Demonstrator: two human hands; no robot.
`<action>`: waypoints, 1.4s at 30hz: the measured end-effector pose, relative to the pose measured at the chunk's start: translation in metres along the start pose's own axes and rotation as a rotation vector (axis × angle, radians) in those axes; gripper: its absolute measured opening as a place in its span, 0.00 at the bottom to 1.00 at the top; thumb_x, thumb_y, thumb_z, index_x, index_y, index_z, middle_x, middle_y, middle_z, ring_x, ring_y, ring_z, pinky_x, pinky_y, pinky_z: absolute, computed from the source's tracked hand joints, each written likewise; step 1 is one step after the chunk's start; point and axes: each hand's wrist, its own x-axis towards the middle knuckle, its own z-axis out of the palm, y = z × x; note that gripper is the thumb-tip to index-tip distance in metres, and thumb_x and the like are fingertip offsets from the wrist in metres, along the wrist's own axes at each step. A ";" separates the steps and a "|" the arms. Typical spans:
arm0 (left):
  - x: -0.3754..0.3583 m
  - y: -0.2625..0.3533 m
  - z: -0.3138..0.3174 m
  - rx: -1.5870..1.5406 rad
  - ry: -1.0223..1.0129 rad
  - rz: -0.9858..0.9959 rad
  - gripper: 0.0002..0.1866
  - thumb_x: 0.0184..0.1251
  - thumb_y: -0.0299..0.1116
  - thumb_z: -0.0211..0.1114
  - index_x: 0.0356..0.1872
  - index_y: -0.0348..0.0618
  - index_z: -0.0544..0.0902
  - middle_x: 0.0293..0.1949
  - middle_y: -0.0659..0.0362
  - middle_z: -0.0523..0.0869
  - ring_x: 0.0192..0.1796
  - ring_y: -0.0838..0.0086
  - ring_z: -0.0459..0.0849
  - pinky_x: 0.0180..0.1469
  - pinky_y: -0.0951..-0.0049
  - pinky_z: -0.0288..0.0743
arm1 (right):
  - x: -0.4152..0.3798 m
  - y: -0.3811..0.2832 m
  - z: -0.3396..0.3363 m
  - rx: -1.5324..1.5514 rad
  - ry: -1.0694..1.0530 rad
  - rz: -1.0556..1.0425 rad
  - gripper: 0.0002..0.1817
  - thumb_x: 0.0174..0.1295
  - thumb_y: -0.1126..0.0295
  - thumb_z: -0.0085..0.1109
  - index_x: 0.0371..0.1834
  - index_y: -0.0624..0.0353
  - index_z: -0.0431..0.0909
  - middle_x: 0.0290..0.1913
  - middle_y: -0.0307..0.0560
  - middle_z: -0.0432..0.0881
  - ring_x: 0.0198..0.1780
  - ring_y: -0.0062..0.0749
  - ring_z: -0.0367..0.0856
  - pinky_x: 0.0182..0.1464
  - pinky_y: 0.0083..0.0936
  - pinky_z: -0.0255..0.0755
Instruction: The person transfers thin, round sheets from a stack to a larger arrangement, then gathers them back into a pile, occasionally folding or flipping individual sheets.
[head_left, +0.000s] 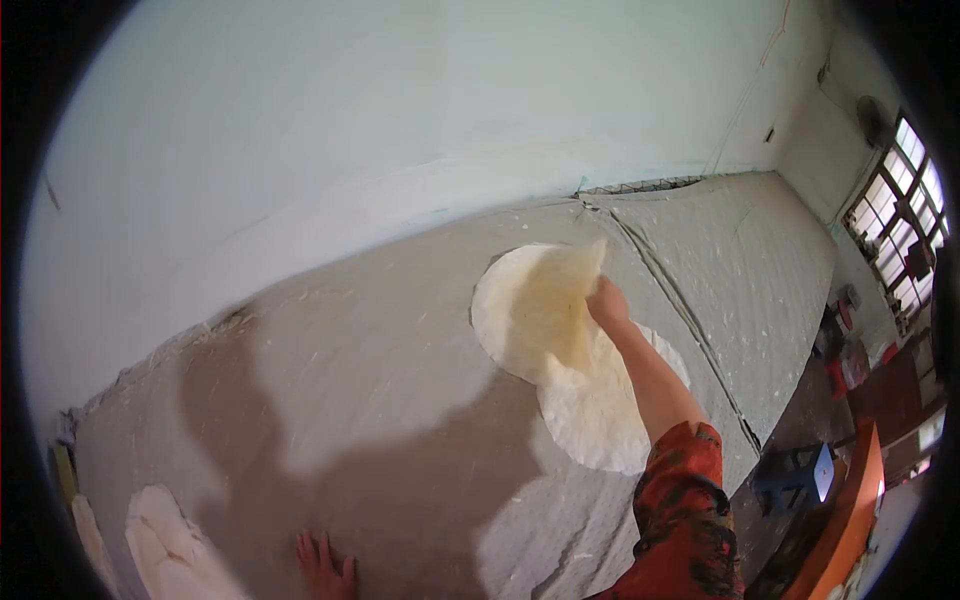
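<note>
Thin, cream-coloured round sheets (515, 305) lie overlapping on a large grey cloth-covered surface (400, 290). My right hand (607, 303) grips the edge of one sheet and holds that side raised and folded upward. Below it, another pale sheet (590, 420) lies flat, partly hidden by my forearm. At the bottom, my left hand (325, 568) rests on the grey cloth with its fingers apart, holding nothing. More cream sheets (170, 545) lie at the lower left.
A pale wall (300, 120) runs along the far side of the surface. A dark seam (680, 300) crosses the cloth on the right. Beyond the right edge stand a blue stool (795, 478) and an orange board (845, 520), with a barred window (905, 215) above.
</note>
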 end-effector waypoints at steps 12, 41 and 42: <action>-0.013 -0.036 0.024 -0.031 0.323 0.110 0.29 0.53 0.49 0.62 0.53 0.43 0.73 0.64 0.49 0.62 0.68 0.53 0.55 0.68 0.51 0.44 | -0.215 -0.258 -0.265 1.620 -0.319 0.267 0.19 0.56 0.73 0.51 0.51 0.69 0.69 0.50 0.52 0.75 0.52 0.40 0.75 0.55 0.36 0.69; -0.250 -0.529 -0.277 -0.189 0.947 -0.003 0.15 0.48 0.21 0.57 0.39 0.44 0.82 0.41 0.51 0.81 0.48 0.52 0.76 0.58 0.59 0.62 | -0.695 -0.646 -0.133 1.100 -1.619 -0.206 0.11 0.57 0.78 0.50 0.43 0.62 0.75 0.39 0.45 0.80 0.39 0.31 0.80 0.36 0.25 0.79; -0.269 -0.552 -0.261 -0.096 0.997 -0.054 0.13 0.51 0.24 0.56 0.39 0.44 0.82 0.39 0.54 0.82 0.46 0.59 0.77 0.54 0.63 0.66 | -0.715 -0.634 -0.130 0.927 -1.759 -0.147 0.10 0.59 0.74 0.52 0.43 0.61 0.75 0.38 0.45 0.80 0.40 0.31 0.80 0.39 0.26 0.78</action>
